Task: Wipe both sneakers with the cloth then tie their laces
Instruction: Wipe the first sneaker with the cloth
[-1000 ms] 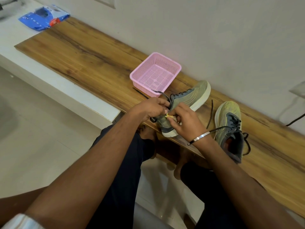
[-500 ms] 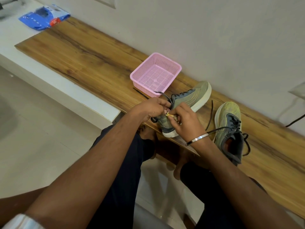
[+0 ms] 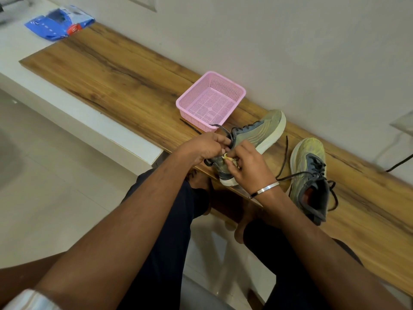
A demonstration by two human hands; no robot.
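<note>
Both hands are in tight over the near sneaker point(image 3: 257, 135), which lies tilted on its side at the front edge of the bench point(image 3: 125, 70), toe pointing toward the wall. The left hand point(image 3: 206, 147) curls its fingers around a dark lace point(image 3: 223, 130) at the shoe's collar, a loop of it arching up just above the knuckles. The right hand point(image 3: 248, 164), a bangle point(image 3: 264, 189) on its wrist, pinches something small and yellowish at the tongue, just beside the left fingertips; whether that scrap is the cloth point(image 3: 226, 156) is hard to say, most of it is hidden under the fingers. The two hands touch or nearly touch over the heel end. Over to the right the second sneaker point(image 3: 309, 173) sits upright on the bench, apart from the first, its laces loose and trailing across the wood. A pink basket point(image 3: 190, 104) stands just behind the near sneaker, close to the left hand. Far up the ledge at the left end lies a blue packet point(image 3: 59, 22), well apart from everything. The person's dark-trousered knees sit below the bench edge
</note>
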